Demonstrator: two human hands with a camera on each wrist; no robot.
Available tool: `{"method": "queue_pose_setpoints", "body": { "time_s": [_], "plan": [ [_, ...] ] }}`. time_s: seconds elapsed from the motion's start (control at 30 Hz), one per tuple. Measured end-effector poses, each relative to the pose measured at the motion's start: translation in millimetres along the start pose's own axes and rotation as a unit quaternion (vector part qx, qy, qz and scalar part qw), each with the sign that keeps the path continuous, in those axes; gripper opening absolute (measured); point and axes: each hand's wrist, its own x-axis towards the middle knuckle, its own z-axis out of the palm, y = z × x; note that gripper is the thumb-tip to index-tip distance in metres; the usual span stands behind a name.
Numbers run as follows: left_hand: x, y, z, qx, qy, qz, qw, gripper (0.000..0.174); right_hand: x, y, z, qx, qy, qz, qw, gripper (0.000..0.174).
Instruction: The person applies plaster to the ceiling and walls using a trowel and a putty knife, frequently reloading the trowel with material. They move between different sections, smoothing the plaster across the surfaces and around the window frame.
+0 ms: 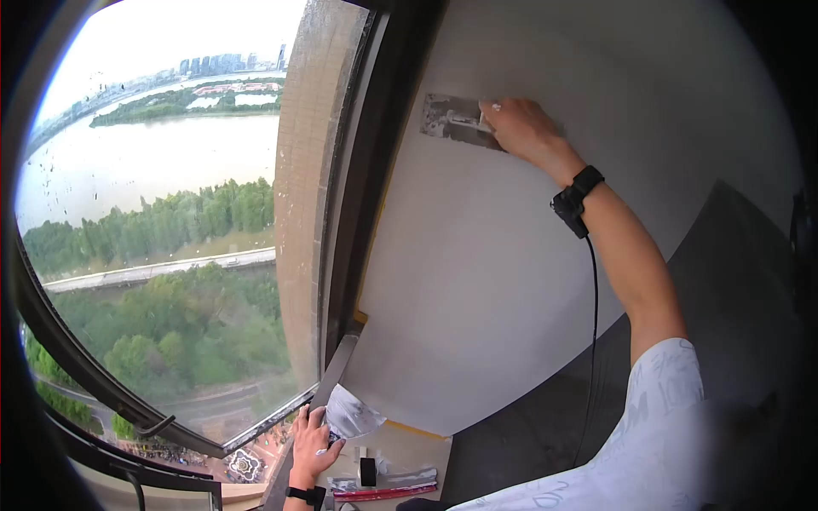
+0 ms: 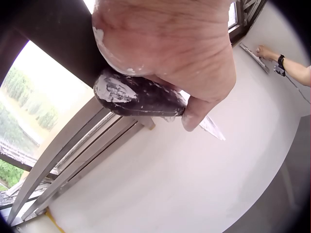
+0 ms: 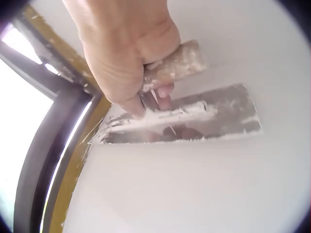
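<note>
One trowel, right hand; one scraper, left hand.

Your right arm extends up from about 4 o'clock, softly bent at the elbow, with the forearm slanting toward 11. Your right hand sits out at 1 o'clock, well apart from the other, its fingers curled in a grip. Your left hand is low, near 7 o'clock, its wrist just below it, also gripping. White smears mark the heel of that palm, which hides most of the fingers, so their exact lie is hard to judge.
</note>
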Motion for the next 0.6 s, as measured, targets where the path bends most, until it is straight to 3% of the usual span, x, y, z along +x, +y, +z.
{"method": "queue_pose_setpoints", "body": {
  "time_s": [0.03,0.07,0.13,0.23,0.3,0.37,0.47,0.6],
  "plan": [
    [0,-2,1,0.002,0.001,0.006,1.0,0.041,-15,-17,16,-0.009,-0.052,-0.004,0.999,0.009],
    [0,-2,3,-0.017,0.008,0.003,1.0,0.042,-33,-28,41,-0.01,-0.032,-0.006,0.999,0.01],
    [-3,-8,12,-0.024,0.016,0.02,0.999,0.042,-64,-43,57,-0.023,-0.12,-0.028,0.992,0.009],
    [-1,-14,19,-0.056,0.034,0.021,0.998,0.049,-106,-10,25,0.0,-0.058,0.023,0.998,0.012],
    [-2,-20,24,0.005,0.025,0.027,0.999,0.045,-118,44,-18,-0.066,0.091,0.084,0.99,0.011],
    [-1,-15,17,0.012,0.025,0.032,0.999,0.045,-114,98,-61,-0.117,0.129,0.123,0.977,0.015],
    [-1,6,-3,-0.001,0.036,0.038,0.999,0.038,-100,152,-93,-0.182,0.139,0.096,0.969,0.017],
    [-1,9,-1,-0.016,0.052,0.042,0.998,0.033,-79,138,-111,-0.227,0.106,0.081,0.965,0.014]
  ]
}}
